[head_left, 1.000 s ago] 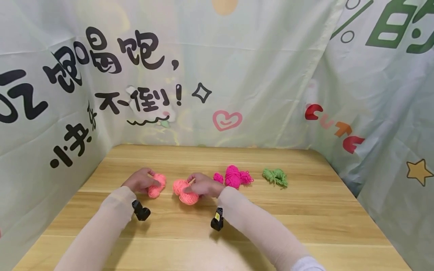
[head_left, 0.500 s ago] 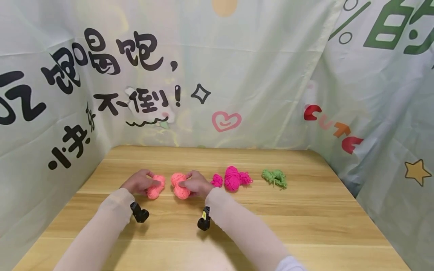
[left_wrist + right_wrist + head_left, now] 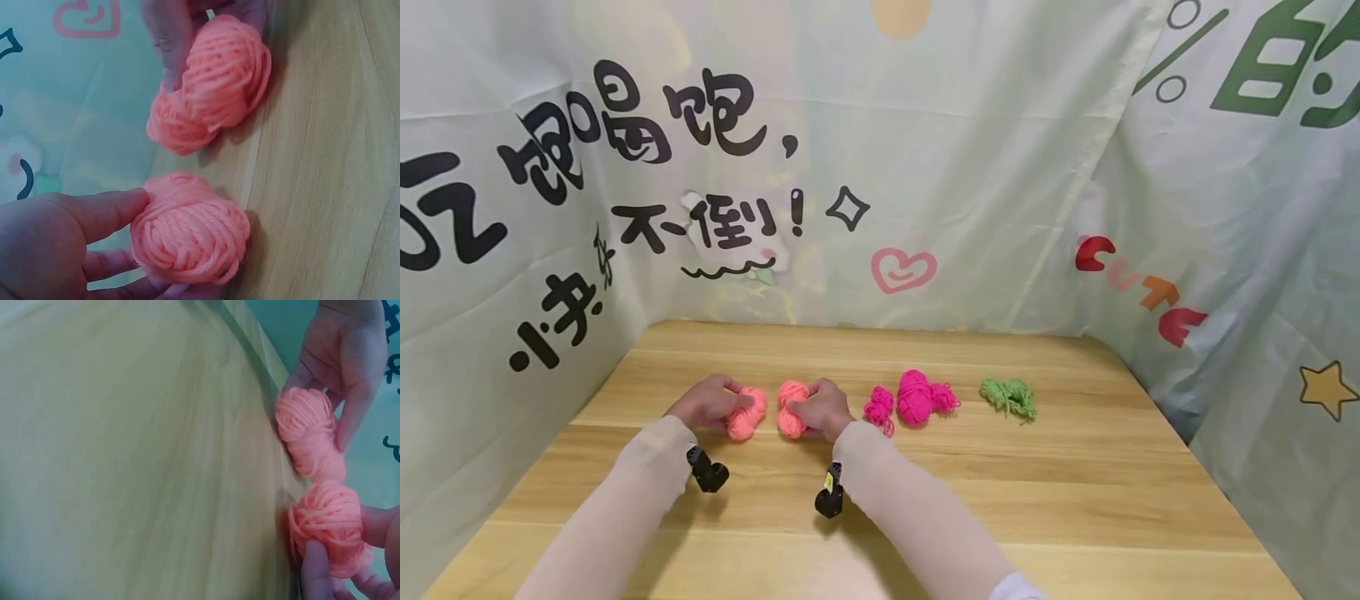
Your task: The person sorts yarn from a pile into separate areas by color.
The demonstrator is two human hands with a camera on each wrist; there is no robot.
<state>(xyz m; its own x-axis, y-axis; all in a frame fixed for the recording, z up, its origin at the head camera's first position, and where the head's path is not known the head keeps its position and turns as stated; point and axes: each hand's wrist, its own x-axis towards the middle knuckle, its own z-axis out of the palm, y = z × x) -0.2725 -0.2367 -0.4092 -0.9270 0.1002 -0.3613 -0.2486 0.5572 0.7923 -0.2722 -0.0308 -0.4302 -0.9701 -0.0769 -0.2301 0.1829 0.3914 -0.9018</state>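
Note:
In the head view my left hand (image 3: pixel 702 403) pinches a coral skein of yarn (image 3: pixel 747 415) on the left part of the table. A second coral skein (image 3: pixel 790 412) stands a short gap to its right, gripped between the thumb and fingers of my right hand (image 3: pixel 824 408). Both skeins are narrowed in the middle, with a rounded bulge at each end. The left wrist view has the left skein (image 3: pixel 190 240) low and the other skein (image 3: pixel 225 75) above it. From the right wrist, the right skein (image 3: pixel 328 515) appears just below the left one (image 3: pixel 310 431).
Right of my right hand lie a small magenta yarn bundle (image 3: pixel 879 407) and a larger magenta one (image 3: pixel 915 398) with a loose tuft. Farther right is a green yarn bundle (image 3: pixel 1008 397). Printed cloth (image 3: pixel 985 208) hangs behind and beside the wooden table (image 3: pixel 1075 483).
My right hand has moved left with its coral skein, turning it from slanted to nearly parallel with the other. More of the small magenta bundle shows now. My left hand stays in place.

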